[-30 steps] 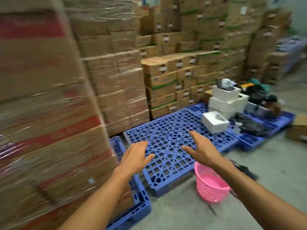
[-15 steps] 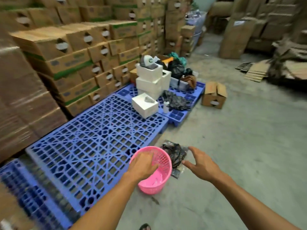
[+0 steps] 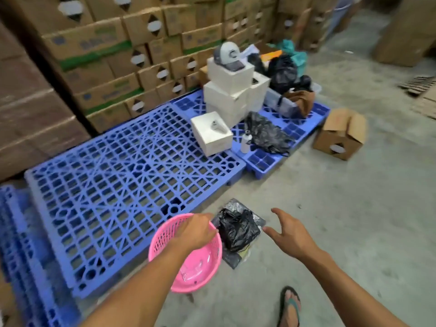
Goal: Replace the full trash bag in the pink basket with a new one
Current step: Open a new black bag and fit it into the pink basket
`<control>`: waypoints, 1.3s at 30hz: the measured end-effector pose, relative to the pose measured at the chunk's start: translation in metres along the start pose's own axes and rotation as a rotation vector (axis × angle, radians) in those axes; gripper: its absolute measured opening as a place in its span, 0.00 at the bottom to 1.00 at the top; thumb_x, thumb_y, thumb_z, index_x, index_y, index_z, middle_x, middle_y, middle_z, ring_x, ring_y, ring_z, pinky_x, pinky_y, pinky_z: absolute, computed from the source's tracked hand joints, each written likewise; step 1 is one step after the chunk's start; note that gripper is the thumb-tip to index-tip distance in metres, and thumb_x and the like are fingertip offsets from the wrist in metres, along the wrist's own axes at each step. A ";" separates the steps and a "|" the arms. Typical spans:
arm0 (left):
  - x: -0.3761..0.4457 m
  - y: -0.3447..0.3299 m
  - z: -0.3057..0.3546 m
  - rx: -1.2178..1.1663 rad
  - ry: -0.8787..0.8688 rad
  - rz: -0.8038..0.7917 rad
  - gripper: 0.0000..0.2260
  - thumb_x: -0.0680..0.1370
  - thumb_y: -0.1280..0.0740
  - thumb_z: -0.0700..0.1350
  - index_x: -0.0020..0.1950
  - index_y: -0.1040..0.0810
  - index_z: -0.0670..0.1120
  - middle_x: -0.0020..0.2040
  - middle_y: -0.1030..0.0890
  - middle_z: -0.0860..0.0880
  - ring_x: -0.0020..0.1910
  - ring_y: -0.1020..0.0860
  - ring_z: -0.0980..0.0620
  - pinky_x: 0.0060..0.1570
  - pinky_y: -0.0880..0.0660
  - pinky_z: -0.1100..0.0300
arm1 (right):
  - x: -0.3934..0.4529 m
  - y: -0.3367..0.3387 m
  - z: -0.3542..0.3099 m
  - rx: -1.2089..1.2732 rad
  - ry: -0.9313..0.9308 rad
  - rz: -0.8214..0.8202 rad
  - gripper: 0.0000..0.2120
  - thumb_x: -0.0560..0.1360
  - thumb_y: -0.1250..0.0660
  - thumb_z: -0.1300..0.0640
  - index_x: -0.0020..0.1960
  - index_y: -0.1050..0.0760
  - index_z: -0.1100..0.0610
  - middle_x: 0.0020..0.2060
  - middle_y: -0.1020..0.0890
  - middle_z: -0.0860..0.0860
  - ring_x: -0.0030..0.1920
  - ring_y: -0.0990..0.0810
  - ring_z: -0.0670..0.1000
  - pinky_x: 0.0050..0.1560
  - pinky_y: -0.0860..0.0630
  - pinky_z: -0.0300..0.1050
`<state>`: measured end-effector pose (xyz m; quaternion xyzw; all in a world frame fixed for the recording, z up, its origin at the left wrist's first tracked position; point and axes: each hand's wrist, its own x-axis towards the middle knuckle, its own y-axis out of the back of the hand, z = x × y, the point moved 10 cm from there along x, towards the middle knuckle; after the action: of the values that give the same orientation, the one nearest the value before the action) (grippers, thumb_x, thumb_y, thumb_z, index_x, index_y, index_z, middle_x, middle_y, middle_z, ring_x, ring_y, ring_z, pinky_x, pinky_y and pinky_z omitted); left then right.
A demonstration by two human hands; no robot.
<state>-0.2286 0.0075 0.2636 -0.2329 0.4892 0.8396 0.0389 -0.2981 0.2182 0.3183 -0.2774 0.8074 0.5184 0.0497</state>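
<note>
The pink basket [image 3: 186,253] stands on the concrete floor [image 3: 342,208] at the near edge of the large blue pallet [image 3: 122,175]. It is an openwork plastic basket, and its pink bottom is bare to view, with only a glossy sheen on it. The left hand [image 3: 197,230] is over the far right part of the basket rim, fingers curled downward; whether it grips the rim cannot be told. The right hand [image 3: 290,234] hovers to the right, palm turned left, fingers spread and loose, holding nothing.

Between the two hands, just right of the basket and touching its side, a crumpled black trash bag [image 3: 237,228] lies on the floor on top of flat dark plastic sheeting [image 3: 232,257]. A foot in a sandal [image 3: 290,305] stands near the bottom edge.

On the far right end of the pallets stand stacked white boxes [image 3: 227,90], with a grey cap [image 3: 227,55] on the top one. Beside them lie a small white bottle [image 3: 245,142], a patterned dark cloth [image 3: 266,134] and black bags [image 3: 283,72]. An open cardboard carton [image 3: 341,133] sits on the floor further right.

Stacks of brown cartons [image 3: 113,57] with green bands fill the far left. Their printing is blurred and cannot be read; the white oval labels are likewise illegible.
</note>
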 end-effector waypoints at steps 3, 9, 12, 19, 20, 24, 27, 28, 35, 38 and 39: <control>0.035 -0.027 0.002 -0.056 0.151 0.039 0.17 0.79 0.36 0.49 0.65 0.28 0.43 0.56 0.20 0.45 0.52 0.19 0.45 0.51 0.21 0.56 | 0.065 -0.004 0.030 0.014 0.076 -0.094 0.28 0.75 0.34 0.50 0.71 0.37 0.58 0.69 0.28 0.56 0.68 0.30 0.56 0.66 0.35 0.45; 0.091 -0.086 0.020 -0.139 0.297 0.091 0.24 0.78 0.36 0.52 0.69 0.33 0.41 0.54 0.18 0.37 0.57 0.21 0.40 0.56 0.23 0.46 | 0.157 -0.034 0.077 -0.012 0.161 -0.221 0.27 0.75 0.33 0.52 0.70 0.36 0.58 0.66 0.25 0.58 0.64 0.27 0.58 0.61 0.32 0.45; 0.130 -0.128 0.015 -0.151 0.290 0.125 0.25 0.77 0.36 0.53 0.70 0.34 0.42 0.52 0.17 0.38 0.54 0.20 0.40 0.52 0.22 0.48 | 0.199 -0.075 0.109 0.007 0.149 -0.232 0.27 0.74 0.33 0.53 0.70 0.35 0.58 0.65 0.25 0.57 0.64 0.26 0.58 0.61 0.32 0.46; 0.275 -0.280 -0.050 -0.245 0.334 0.222 0.32 0.77 0.34 0.49 0.77 0.46 0.48 0.57 0.21 0.39 0.56 0.22 0.40 0.53 0.23 0.48 | 0.317 -0.268 0.208 -0.074 0.230 -0.294 0.27 0.75 0.34 0.55 0.71 0.38 0.57 0.68 0.27 0.56 0.67 0.28 0.57 0.66 0.31 0.49; 0.292 -0.296 -0.064 -0.249 0.355 0.255 0.33 0.77 0.34 0.48 0.77 0.47 0.49 0.57 0.21 0.40 0.56 0.22 0.40 0.53 0.23 0.47 | 0.333 -0.293 0.219 -0.089 0.245 -0.298 0.27 0.75 0.34 0.55 0.71 0.38 0.56 0.68 0.27 0.56 0.67 0.28 0.57 0.66 0.30 0.50; 0.339 -0.332 -0.116 -0.250 0.447 0.421 0.32 0.76 0.34 0.45 0.76 0.46 0.48 0.64 0.25 0.42 0.61 0.25 0.39 0.56 0.26 0.47 | 0.391 -0.364 0.236 -0.121 0.344 -0.268 0.29 0.73 0.33 0.57 0.72 0.40 0.54 0.68 0.27 0.55 0.66 0.27 0.56 0.65 0.29 0.52; 0.359 -0.356 -0.148 -0.339 0.548 0.461 0.30 0.76 0.34 0.48 0.74 0.43 0.47 0.60 0.22 0.41 0.60 0.24 0.39 0.56 0.25 0.47 | 0.423 -0.399 0.234 -0.205 0.454 -0.226 0.30 0.71 0.31 0.55 0.70 0.38 0.55 0.65 0.25 0.56 0.64 0.26 0.57 0.65 0.29 0.51; 0.363 -0.365 -0.155 -0.384 0.573 0.460 0.28 0.76 0.34 0.47 0.74 0.41 0.46 0.57 0.21 0.41 0.58 0.23 0.38 0.55 0.24 0.47 | 0.430 -0.410 0.234 -0.275 0.479 -0.221 0.32 0.71 0.31 0.53 0.70 0.39 0.56 0.66 0.25 0.56 0.65 0.27 0.57 0.67 0.32 0.52; 0.332 -0.378 -0.151 -0.436 0.592 0.486 0.24 0.75 0.37 0.34 0.70 0.33 0.46 0.56 0.19 0.41 0.54 0.20 0.42 0.56 0.23 0.50 | 0.419 -0.432 0.253 -0.527 0.436 -0.225 0.24 0.73 0.40 0.59 0.68 0.40 0.58 0.56 0.20 0.56 0.62 0.25 0.57 0.71 0.42 0.57; 0.312 -0.348 -0.134 -0.526 0.557 0.535 0.24 0.75 0.37 0.34 0.70 0.34 0.47 0.60 0.21 0.40 0.55 0.21 0.40 0.55 0.22 0.48 | 0.409 -0.388 0.230 -0.360 0.471 -0.161 0.26 0.70 0.36 0.59 0.67 0.37 0.56 0.53 0.18 0.57 0.59 0.23 0.60 0.63 0.34 0.51; 0.307 -0.335 -0.127 -0.549 0.535 0.554 0.24 0.76 0.37 0.35 0.71 0.35 0.47 0.61 0.22 0.39 0.55 0.21 0.40 0.54 0.22 0.48 | 0.405 -0.369 0.218 -0.296 0.491 -0.143 0.26 0.70 0.36 0.59 0.67 0.37 0.55 0.53 0.18 0.58 0.58 0.23 0.61 0.59 0.31 0.50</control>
<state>-0.3583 0.0243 -0.1896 -0.3034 0.2859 0.8272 -0.3768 -0.4994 0.1318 -0.2293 -0.4551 0.6891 0.5432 -0.1517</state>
